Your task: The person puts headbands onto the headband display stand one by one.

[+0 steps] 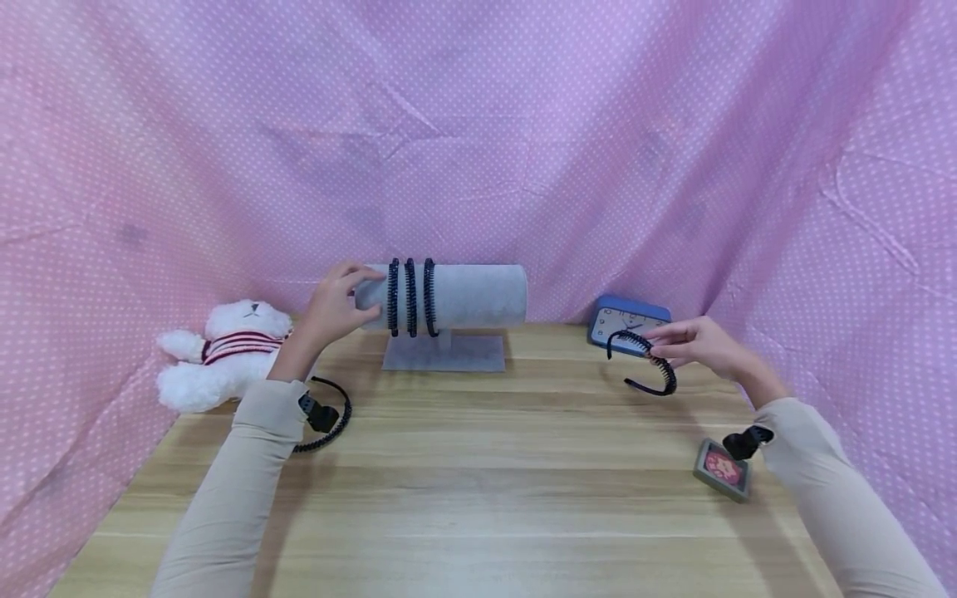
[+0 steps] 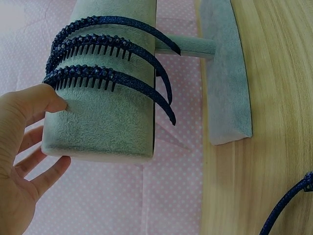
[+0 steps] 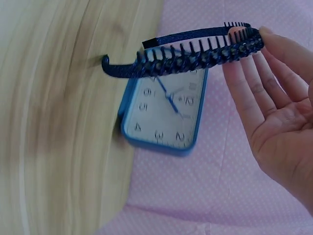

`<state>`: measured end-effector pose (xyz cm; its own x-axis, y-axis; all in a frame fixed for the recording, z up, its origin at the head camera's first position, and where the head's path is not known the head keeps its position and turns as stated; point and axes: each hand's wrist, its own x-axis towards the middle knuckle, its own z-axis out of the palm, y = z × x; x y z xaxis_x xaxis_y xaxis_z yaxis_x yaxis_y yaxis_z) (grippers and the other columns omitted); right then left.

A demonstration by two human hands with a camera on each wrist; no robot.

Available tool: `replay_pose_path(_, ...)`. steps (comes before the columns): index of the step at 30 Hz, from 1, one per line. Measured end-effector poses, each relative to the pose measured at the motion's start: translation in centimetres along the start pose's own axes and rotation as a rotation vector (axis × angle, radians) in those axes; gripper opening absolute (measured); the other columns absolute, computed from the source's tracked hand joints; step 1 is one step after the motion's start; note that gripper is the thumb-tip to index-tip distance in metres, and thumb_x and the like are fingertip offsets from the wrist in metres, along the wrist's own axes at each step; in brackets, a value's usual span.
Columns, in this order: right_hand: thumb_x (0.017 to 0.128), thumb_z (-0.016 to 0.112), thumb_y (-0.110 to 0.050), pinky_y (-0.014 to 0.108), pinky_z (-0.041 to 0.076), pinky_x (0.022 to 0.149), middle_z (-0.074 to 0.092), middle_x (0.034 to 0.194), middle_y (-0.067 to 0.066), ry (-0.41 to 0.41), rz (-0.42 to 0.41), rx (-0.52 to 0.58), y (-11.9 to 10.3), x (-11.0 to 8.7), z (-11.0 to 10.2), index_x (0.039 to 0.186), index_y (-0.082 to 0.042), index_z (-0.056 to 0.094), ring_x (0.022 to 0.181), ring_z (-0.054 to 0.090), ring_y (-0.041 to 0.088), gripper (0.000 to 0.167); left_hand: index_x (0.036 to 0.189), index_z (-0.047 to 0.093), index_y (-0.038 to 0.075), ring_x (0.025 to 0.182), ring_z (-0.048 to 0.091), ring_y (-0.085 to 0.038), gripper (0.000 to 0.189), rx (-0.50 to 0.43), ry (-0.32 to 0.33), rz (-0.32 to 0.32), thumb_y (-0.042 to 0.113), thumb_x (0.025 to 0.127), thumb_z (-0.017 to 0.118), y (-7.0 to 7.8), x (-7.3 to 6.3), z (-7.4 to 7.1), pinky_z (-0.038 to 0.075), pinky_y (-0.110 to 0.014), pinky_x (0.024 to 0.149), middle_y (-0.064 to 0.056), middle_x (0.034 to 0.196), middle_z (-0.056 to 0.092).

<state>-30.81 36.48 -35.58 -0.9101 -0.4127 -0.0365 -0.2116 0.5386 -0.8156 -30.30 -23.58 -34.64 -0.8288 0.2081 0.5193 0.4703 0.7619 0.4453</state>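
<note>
My right hand (image 1: pixel 703 345) pinches a dark, beaded, toothed headband (image 1: pixel 665 370) between thumb and fingertips, in the air before the clock. In the right wrist view the headband (image 3: pixel 181 63) has its comb teeth upward and its two ends pointing away from the palm (image 3: pixel 288 127). My left hand (image 1: pixel 338 303) grips the left end of a grey velvet display stand (image 1: pixel 478 295), its thumb on the roll. Three similar headbands (image 1: pixel 411 299) sit side by side around the roll; in the left wrist view the nearest headband (image 2: pixel 98 76) lies right by the thumb.
Another headband (image 1: pixel 344 415) lies on the wooden table (image 1: pixel 478 482) under my left forearm. A white plush bear (image 1: pixel 242 353) in a striped top lies at the left. Behind the held headband stands a blue clock (image 1: pixel 631 309); a small framed picture (image 1: pixel 723 469) lies at the right.
</note>
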Motion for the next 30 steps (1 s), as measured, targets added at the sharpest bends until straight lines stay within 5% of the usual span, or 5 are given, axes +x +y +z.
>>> replay_pose_path(5, 0.097, 0.069, -0.013, 0.031, 0.063, 0.078, 0.078, 0.098, -0.007, 0.014, -0.037, 0.078, -0.1, 0.8, 1.4, 0.134, 0.011, 0.059, 0.091, 0.073, 0.006, 0.044, 0.127, 0.068, 0.005, 0.108, 0.055, -0.035, 0.045, 0.01, 0.007, 0.007, 0.007, 0.084, 0.077, -0.1, -0.1, 0.1, 0.055, -0.052, 0.087, -0.018, 0.124, 0.059)
replay_pose_path(23, 0.096, 0.069, -0.009, 0.027, 0.063, 0.08, 0.079, 0.101, -0.006, 0.136, -0.065, 0.424, -2.9, 4.3, 6.3, 0.137, 0.009, 0.057, 0.095, 0.075, 0.008, 0.046, 0.128, 0.068, 0.005, 0.111, 0.055, -0.036, 0.044, 0.011, 0.006, 0.01, 0.007, 0.085, 0.077, -0.1, 0.0, 0.1, 0.056, -0.053, 0.089, -0.018, 0.126, 0.059)
replay_pose_path(30, 0.095, 0.073, -0.016, 0.026, 0.062, 0.082, 0.075, 0.101, -0.011, 0.186, -0.035, 0.468, -4.4, 5.7, 7.5, 0.139, 0.005, 0.057, 0.096, 0.07, 0.004, 0.051, 0.127, 0.068, 0.004, 0.112, 0.055, -0.037, 0.045, 0.002, 0.008, 0.014, 0.006, 0.084, 0.077, 0.0, 0.1, 0.1, 0.056, -0.054, 0.089, -0.02, 0.127, 0.059)
